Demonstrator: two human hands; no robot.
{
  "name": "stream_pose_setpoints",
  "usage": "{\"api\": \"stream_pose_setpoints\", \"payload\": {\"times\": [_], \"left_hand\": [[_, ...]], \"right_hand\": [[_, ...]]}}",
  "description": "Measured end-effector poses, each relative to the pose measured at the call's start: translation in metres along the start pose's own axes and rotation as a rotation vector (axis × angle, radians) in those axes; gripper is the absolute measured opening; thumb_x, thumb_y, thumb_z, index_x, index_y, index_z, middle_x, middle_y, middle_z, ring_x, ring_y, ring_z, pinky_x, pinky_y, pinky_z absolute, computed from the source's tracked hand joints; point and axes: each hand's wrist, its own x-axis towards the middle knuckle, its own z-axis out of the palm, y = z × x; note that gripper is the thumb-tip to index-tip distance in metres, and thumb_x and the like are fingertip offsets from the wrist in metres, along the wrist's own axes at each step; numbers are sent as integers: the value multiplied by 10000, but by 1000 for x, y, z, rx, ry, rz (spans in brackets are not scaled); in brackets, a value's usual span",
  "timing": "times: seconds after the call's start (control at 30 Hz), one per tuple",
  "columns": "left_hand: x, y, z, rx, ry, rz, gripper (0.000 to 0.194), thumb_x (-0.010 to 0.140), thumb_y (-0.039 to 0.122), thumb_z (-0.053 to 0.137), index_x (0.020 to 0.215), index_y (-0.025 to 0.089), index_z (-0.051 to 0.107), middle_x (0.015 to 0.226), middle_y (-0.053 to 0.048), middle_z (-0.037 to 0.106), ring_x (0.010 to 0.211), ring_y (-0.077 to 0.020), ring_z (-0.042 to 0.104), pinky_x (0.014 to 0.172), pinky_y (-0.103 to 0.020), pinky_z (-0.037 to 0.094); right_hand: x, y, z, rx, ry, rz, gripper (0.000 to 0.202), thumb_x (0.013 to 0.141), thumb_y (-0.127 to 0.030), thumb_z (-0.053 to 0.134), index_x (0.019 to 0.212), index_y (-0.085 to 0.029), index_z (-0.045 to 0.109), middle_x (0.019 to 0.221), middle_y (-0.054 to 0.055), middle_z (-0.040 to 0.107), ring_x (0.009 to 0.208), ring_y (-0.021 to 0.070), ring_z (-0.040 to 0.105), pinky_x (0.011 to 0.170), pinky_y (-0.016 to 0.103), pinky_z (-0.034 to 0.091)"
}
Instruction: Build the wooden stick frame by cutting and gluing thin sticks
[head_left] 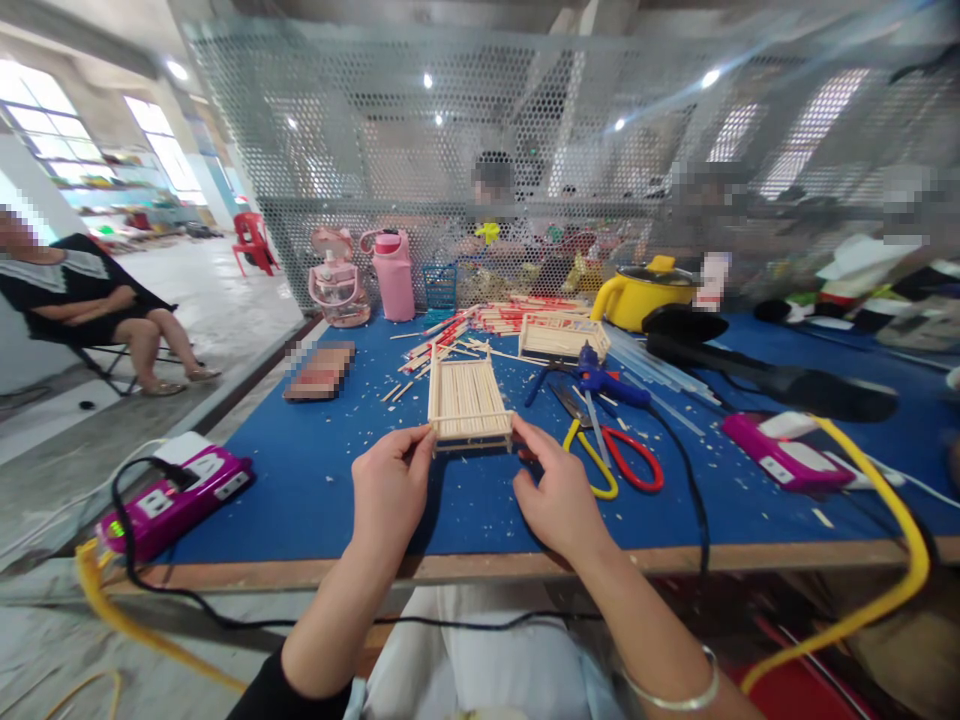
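Note:
Between my hands is a small bed-shaped frame (471, 398) built from thin wooden sticks, its slatted base facing up. My left hand (391, 485) pinches its near left corner between thumb and fingers. At the near right corner, my right hand (556, 490) grips with its fingers, the thumb lower down. A second stick-built piece (564, 338) lies farther back. Right of my right hand are scissors with one yellow and one red handle (634, 460), beside a blue glue gun (611, 382). Loose sticks with red ends (450, 335) are heaped behind the frame.
Purple power strips (180, 495) (780, 455) sit at both sides of the blue tabletop (300, 510). Pink bottles (392, 278), a yellow pot (649, 298) and clear glue sticks (652, 365) stand or lie behind. A mesh screen (390, 130) rises at the back. A person sits at left.

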Motion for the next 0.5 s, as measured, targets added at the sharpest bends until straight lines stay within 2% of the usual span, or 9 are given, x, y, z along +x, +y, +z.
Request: {"api": "stream_pose_setpoints", "payload": {"times": [0.27, 0.5], "left_hand": [[0, 0, 0, -11, -7, -12, 198, 847, 271, 583, 891, 171, 748, 895, -67, 766, 800, -198, 709, 760, -291, 537], [0, 0, 0, -18, 0, -11, 190, 846, 280, 583, 883, 186, 744, 887, -60, 766, 791, -198, 710, 742, -306, 545]], "right_hand": [[1, -1, -1, -4, -13, 17, 683, 677, 0, 441, 1343, -135, 511, 1266, 112, 608, 1107, 219, 604, 935, 368, 525], [0, 0, 0, -5, -2, 1, 677, 691, 2, 445, 1340, -176, 515, 1273, 95, 606, 1120, 215, 599, 938, 373, 524]]}}
